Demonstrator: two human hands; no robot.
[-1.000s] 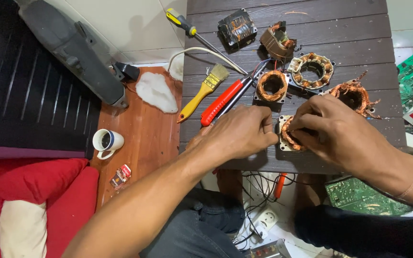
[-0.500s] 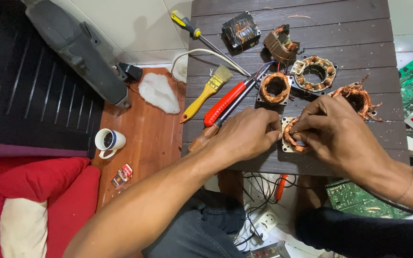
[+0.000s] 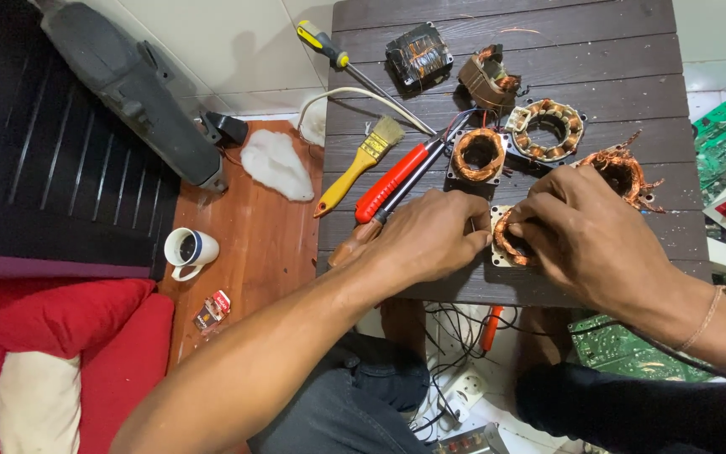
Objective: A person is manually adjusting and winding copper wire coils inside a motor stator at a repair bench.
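Note:
Both my hands meet over a small motor stator with copper windings (image 3: 506, 244) lying near the front edge of a dark slatted wooden table (image 3: 623, 76). My left hand (image 3: 430, 235) presses on its left side, fingers curled. My right hand (image 3: 586, 235) covers its right side, fingertips pinching at the copper coil. Most of the stator is hidden under my fingers. A second copper-wound stator (image 3: 478, 154) lies just behind my left hand, a torn bundle of copper wire (image 3: 619, 172) behind my right.
On the table are a ring stator (image 3: 550, 129), two small transformers (image 3: 418, 53) (image 3: 486, 80), a yellow-handled brush (image 3: 355, 168), red-handled pliers (image 3: 397, 178) and a screwdriver (image 3: 329, 46). Left: a cup (image 3: 188, 250) on a wooden stool, a grey power tool (image 3: 132, 88). Green circuit boards (image 3: 724, 139) at right.
The view has shifted slightly, so the table sits lower in frame. Both hands stay on the stator, with the right fingertips working a little along the coil.

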